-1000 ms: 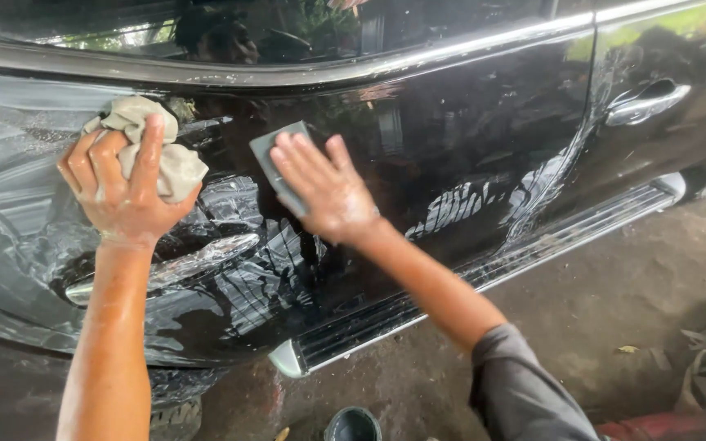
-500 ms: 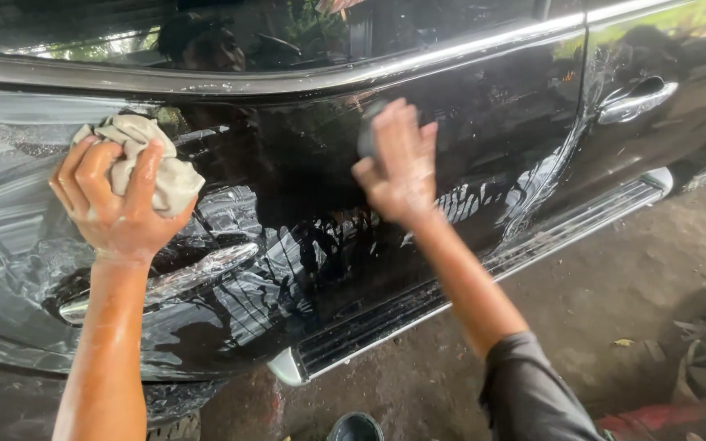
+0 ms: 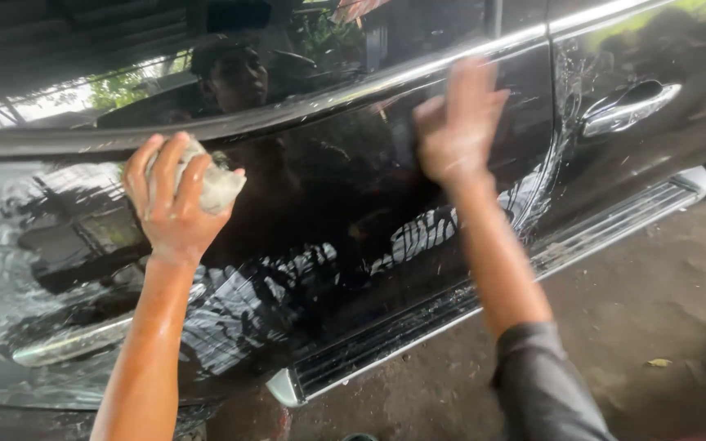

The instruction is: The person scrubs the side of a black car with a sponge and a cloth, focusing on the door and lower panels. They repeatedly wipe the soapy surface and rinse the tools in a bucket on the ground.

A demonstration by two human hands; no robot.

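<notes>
Car door point(image 3: 304, 237), black and wet, fills our view; our left hand point(image 3: 169, 204) clutches a crumpled cloth point(image 3: 218, 186) against it, while our blurred right hand point(image 3: 455, 122) presses flat, its hold unclear, left of the chrome handle point(image 3: 627, 110).

This looks like an open-air car wash or roadside garage yard. A black car point(image 3: 353, 245) fills most of the view, its door panels wet and streaked, with a chrome handle point(image 3: 627, 110) and a side step point(image 3: 484, 302) along the sill. The ground point(image 3: 639, 327) beneath is bare, damp dirt with a fallen leaf point(image 3: 658, 363). Green foliage and a roofed shelter are reflected in the window point(image 3: 206, 65).
</notes>
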